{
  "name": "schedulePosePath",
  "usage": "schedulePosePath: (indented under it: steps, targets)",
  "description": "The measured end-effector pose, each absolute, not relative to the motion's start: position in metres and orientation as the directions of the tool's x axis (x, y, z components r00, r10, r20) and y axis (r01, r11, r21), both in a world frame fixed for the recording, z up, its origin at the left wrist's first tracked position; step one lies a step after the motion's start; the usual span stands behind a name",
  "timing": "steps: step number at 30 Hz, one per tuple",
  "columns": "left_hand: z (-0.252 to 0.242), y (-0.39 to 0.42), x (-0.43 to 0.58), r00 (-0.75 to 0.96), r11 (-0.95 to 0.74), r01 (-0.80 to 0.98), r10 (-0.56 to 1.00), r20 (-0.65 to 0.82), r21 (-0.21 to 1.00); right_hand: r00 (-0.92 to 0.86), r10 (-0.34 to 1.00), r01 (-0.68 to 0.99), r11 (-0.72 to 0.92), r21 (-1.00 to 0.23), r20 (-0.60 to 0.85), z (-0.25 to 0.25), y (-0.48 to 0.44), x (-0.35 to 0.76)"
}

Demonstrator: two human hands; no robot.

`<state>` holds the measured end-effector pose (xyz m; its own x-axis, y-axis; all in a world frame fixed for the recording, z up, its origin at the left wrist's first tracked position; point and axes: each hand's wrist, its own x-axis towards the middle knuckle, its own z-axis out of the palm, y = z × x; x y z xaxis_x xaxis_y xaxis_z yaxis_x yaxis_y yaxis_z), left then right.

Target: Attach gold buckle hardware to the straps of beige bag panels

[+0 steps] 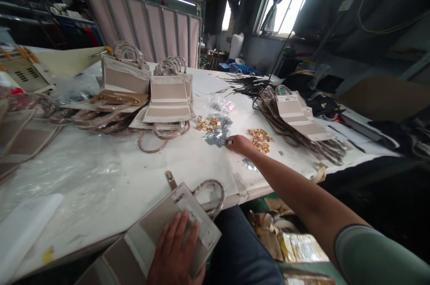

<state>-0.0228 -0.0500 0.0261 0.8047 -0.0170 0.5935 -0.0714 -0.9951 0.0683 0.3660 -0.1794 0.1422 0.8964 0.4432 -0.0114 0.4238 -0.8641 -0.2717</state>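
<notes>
My left hand (176, 253) lies flat with fingers spread on a beige handbag (161, 227) that rests at the near edge of the white table (101, 173). The bag's plastic-wrapped handle (211, 193) points away from me. My right hand (239, 144) reaches out across the table, fingers pinched at the edge of a pile of small silver metal parts (217, 133). Whether it holds one of them I cannot make out. A pile of gold metal fittings (260, 138) lies just right of that hand, and another gold pile (204, 123) sits beyond the silver parts.
Stacks of beige handbags stand at the back left (124, 88), centre (168, 97) and right (298, 119). More bags lie at the far left (20, 133). Black straps (248, 83) sit further back. Plastic sheeting (30, 227) covers the near left. Packets (295, 244) lie on the floor.
</notes>
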Motion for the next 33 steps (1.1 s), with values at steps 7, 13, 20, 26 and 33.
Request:
schedulePosePath:
  steps: [7, 13, 20, 26, 33]
  targets:
    - [0.030, -0.068, -0.027, 0.816, -0.921, -0.024, 0.207, 0.540, 0.389, 0.901, 0.434, 0.417, -0.846, -0.332, 0.027, 0.135, -0.180, 0.376]
    - [0.041, -0.071, -0.035, 0.874, -0.928, 0.026, 0.201, 0.442, 0.371, 0.800, 0.598, 0.551, -0.706, -0.445, 0.040, 0.169, -0.188, 0.319]
    - [0.045, -0.074, -0.039, 0.887, -0.926, 0.043, 0.208, 0.412, 0.376, 0.347, 0.910, 0.495, -0.384, -0.780, -0.228, 0.161, -0.165, 0.189]
    - [0.042, -0.074, -0.045, 0.896, -0.918, 0.061, 0.223, 0.383, 0.392, 0.327, 0.908, 0.531, -0.406, -0.744, -0.262, 0.149, -0.154, 0.174]
    - [0.040, -0.071, -0.041, 0.868, -0.929, 0.043, 0.217, 0.446, 0.369, 0.816, 0.574, 0.388, -0.453, -0.803, 0.070, 0.194, -0.192, 0.269]
